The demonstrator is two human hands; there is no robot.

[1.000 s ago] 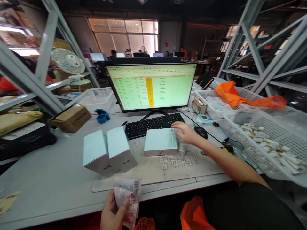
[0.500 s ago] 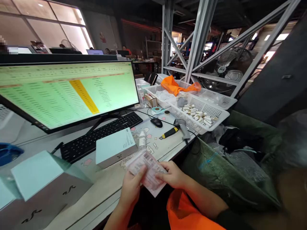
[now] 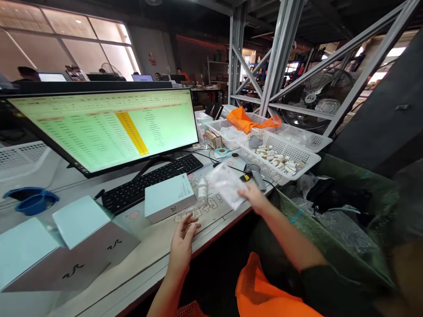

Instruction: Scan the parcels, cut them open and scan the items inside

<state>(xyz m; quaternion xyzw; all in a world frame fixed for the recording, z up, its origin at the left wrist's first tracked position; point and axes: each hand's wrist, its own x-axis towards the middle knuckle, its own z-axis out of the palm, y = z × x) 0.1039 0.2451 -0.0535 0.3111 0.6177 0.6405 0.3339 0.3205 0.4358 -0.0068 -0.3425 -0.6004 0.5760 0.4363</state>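
Note:
My right hand grips a flat white packet by its near right corner, above the desk. The packet is smeared by motion and covers most of a yellow and black utility knife. My left hand is empty, its fingers half curled and apart, over the desk's front edge. Just beyond it lies a pale box with a printed label, in front of the keyboard. A small white bottle in clear wrap is beside that box.
Two larger pale boxes stand at the front left, near a blue tape roll or cup. A monitor rises behind the keyboard. A white basket of small white bottles is at right, above a green sack of plastic waste.
The packet has left my left hand. My right hand has carried it forward and to the right, over the knife. My left hand has opened and the view has shifted slightly left.

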